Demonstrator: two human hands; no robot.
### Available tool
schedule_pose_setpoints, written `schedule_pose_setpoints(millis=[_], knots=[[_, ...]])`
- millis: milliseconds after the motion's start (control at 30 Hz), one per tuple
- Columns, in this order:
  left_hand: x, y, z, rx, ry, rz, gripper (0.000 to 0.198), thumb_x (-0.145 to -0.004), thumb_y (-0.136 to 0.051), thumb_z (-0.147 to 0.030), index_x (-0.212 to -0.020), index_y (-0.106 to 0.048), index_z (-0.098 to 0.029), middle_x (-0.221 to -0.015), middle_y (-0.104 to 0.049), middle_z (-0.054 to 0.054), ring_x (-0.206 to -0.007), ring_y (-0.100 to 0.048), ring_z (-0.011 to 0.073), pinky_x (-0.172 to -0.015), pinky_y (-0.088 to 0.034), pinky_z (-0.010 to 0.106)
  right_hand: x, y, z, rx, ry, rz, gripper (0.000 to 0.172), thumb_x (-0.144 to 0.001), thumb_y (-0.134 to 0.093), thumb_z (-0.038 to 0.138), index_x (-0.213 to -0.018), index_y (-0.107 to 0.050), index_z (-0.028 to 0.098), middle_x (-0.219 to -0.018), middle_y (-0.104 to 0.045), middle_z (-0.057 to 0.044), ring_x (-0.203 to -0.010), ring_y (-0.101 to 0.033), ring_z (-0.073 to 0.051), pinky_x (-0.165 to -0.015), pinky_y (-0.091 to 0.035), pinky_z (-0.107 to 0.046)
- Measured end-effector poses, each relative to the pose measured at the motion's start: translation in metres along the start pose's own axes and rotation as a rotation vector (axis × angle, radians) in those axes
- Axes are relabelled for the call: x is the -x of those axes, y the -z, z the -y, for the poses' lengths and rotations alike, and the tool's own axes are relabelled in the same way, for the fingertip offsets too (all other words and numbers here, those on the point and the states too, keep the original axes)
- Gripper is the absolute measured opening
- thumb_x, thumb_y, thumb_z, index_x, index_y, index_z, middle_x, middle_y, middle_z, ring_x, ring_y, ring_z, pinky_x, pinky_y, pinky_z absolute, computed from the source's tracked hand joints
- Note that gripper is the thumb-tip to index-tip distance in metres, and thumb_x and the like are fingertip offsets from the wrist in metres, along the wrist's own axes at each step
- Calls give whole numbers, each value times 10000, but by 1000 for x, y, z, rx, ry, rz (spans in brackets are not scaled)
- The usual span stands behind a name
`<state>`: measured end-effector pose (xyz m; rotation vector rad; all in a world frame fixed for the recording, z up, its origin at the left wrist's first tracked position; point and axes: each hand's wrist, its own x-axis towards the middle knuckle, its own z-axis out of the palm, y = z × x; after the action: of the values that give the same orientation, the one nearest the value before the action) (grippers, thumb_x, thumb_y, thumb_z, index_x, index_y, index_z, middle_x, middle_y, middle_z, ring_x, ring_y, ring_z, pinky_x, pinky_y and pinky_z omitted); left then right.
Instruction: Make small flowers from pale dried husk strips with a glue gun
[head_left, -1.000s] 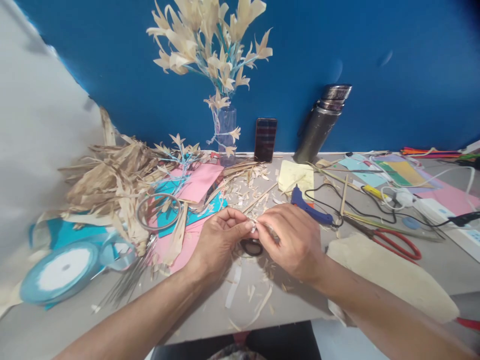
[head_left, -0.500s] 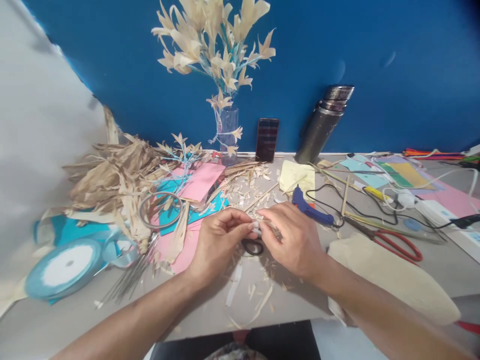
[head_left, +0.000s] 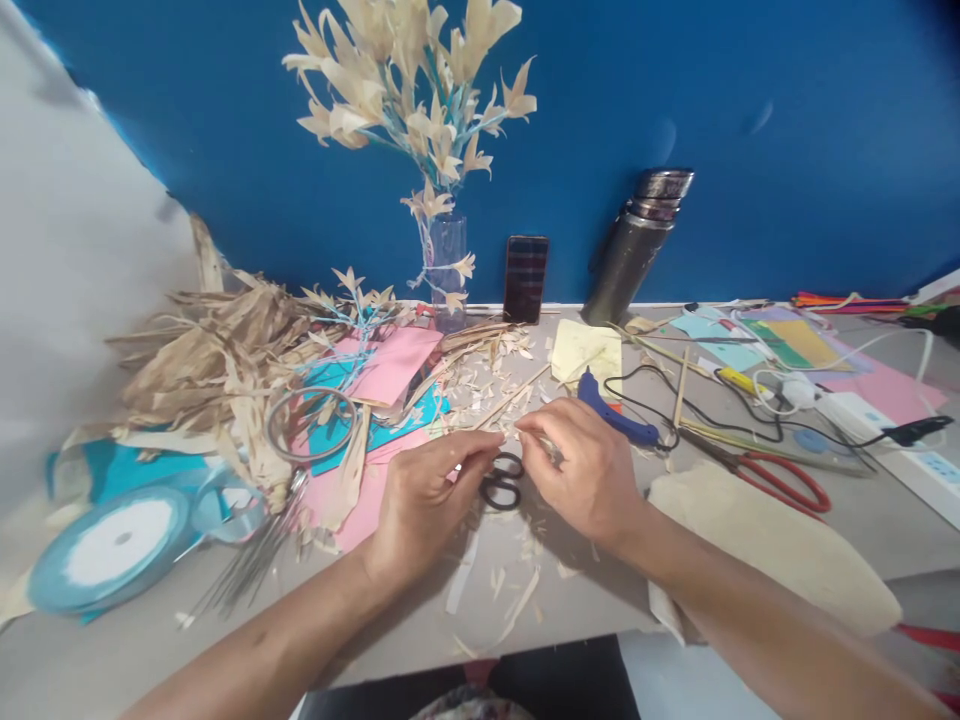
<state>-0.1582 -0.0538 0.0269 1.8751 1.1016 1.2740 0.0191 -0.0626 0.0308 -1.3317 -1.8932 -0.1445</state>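
Black looped handles (head_left: 504, 481) lie between left hand (head_left: 425, 493) and right hand (head_left: 583, 468), both grips pinched, anything held indiscernible.

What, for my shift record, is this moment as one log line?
left hand: pinched, contents unclear; right hand: same; black scissor handles: seen between hands; blue glue gun: beyond right hand

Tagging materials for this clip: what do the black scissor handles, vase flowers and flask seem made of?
Black scissor handles: probably plastic, smooth, evenly dark.
Flowers: likely dried husk or paper, matte, pale petals.
Flask: apparently metal, dull dark body, shiny reflective top.
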Motion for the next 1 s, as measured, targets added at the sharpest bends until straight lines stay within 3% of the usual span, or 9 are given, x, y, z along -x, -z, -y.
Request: schedule_pose_setpoints(millis=[67,167,333,467,667,1000], knots=[[-1,-2,-2,61,81,4,141,-834,-655,-154,-889,-772,-211,-846,-777,29,-720,-721,159,-683,-543,242,0,-1,-1,1,-9,-2,138,-822,-598,86,-813,-670,203,-794,-708,-29,-795,-660,-196,-690,-469,-291],[-7,-5,-7,265,332,14,38,-812,-696,-204,-815,-726,-181,-774,-756,37,-625,-709,157,-581,-530,228,0,-2,-2,-4,-21,1,141,-819,-598,88,-809,-672,208,-789,-704,-27,-789,-655,-196,-697,-467,-292],[-16,-5,-3,616,676,108,165,-751,-762,-233,-815,-632,-155,-583,-685,21,-484,-640,134,-492,-489,204,0,-1,-2,-54,-11,-1,155,-831,-580,87,-823,-673,211,-795,-698,-31,-782,-644,-188,-708,-472,-287],[-15,-6,4,779,738,147,259,-733,-788,-277,-887,-625,-148,-587,-637,-9,-486,-602,104,-481,-472,185,1,-2,-2,-83,16,-2,173,-816,-586,71,-868,-678,208,-812,-695,-35,-794,-639,-189,-710,-480,-288],[-13,-7,5,801,794,195,307,-694,-820,-283,-905,-647,-140,-633,-610,-23,-486,-561,75,-444,-431,167,3,-3,-4,-63,96,35,212,-821,-576,48,-925,-667,209,-837,-695,-44,-820,-637,-203,-738,-492,-314],[-13,-6,7,886,908,301,154,-735,-736,-213,-800,-616,-141,-515,-568,-10,-433,-490,72,-434,-389,162,6,0,-2,-60,201,120,245,-867,-520,26,-992,-644,197,-880,-673,-64,-863,-607,-213,-756,-498,-336]])
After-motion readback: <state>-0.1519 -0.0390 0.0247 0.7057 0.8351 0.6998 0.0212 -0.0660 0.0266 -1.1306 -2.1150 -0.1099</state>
